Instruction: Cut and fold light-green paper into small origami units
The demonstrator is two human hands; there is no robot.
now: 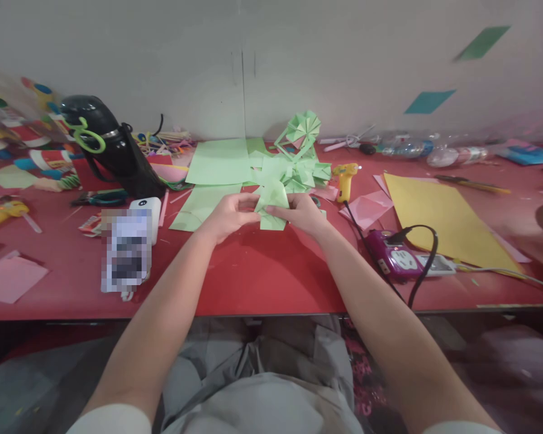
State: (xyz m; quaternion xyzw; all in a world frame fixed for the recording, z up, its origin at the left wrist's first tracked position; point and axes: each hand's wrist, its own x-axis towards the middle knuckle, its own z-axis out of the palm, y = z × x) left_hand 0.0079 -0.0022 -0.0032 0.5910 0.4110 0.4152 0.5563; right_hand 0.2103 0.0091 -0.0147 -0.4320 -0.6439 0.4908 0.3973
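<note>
Between my two hands is a small piece of folded light green paper (275, 205), raised above the red table. My left hand (236, 214) pinches its left edge with thumb and fingers. On the other side my right hand (302, 212) grips it, the thumb lying across its front. Just behind the hands stand folded green paper shapes (304, 172), one of them round and pleated like a fan (304, 128). Flat green sheets (219, 161) lie behind and to the left of my left hand.
A yellow glue gun (346, 181) stands right of the paper shapes, its cord running to a purple power strip (396, 256). Yellow paper (443, 211) lies at the right. At the left are a black bottle (113, 144), a phone-like object with blurred surface (129, 250) and pink paper (12, 276).
</note>
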